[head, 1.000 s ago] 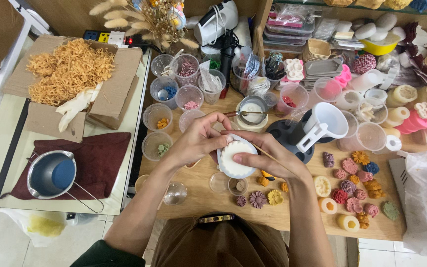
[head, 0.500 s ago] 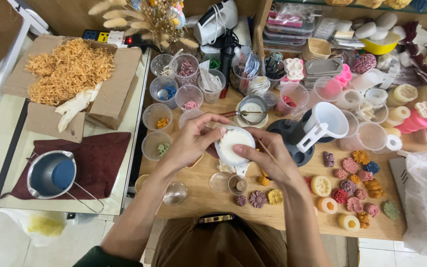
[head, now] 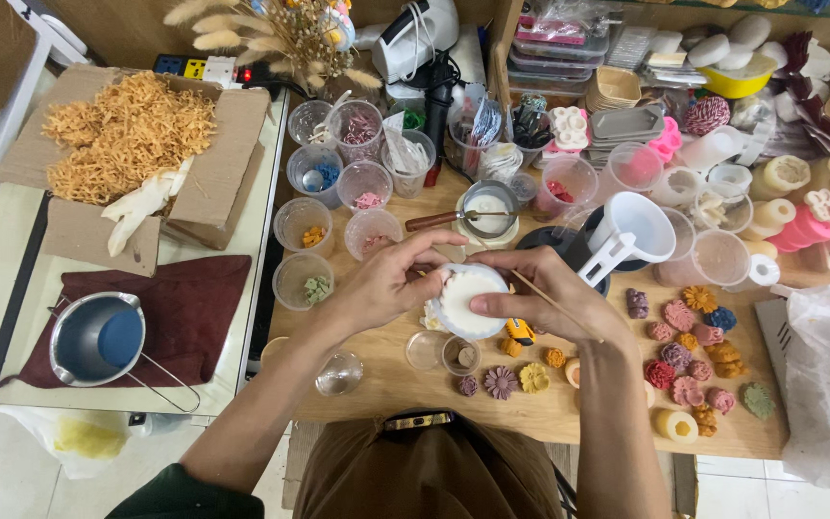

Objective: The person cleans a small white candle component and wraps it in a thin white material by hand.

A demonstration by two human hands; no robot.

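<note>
Head view: at centre frame, both hands close on a round white mould (head: 470,300) filled with pale wax, held just above the wooden surface (head: 405,389). The left hand (head: 386,284) grips its left rim, fingers clamped against the edge with the thumb over the top; the right hand (head: 554,293) holds the right rim, thumb pressed on the wax face, and a thin wooden stick (head: 545,298) runs slantwise under its fingers.

The wax looks set and still sits in the mould, so the release appears under way but not finished. White scraps (head: 431,320) lie on the surface directly beneath the mould.

Finished work is plentiful: small wax flowers (head: 694,356) in pink, orange, blue and purple cluster at right of centre, with a purple flower (head: 500,383) and a yellow flower (head: 533,379) below the hands. Two small clear cups (head: 444,354) stand just under the mould.

Above the hands, a white pitcher (head: 631,235) sits on a dark tray, and a steel cup (head: 489,210) of white wax holds a spoon. Clear cups of coloured bits (head: 338,207) line the upper centre. At upper left, a cardboard box (head: 228,163) holds orange shredded paper (head: 127,130); at lower left, a steel pot (head: 98,338) rests on a maroon cloth (head: 199,312).
</note>
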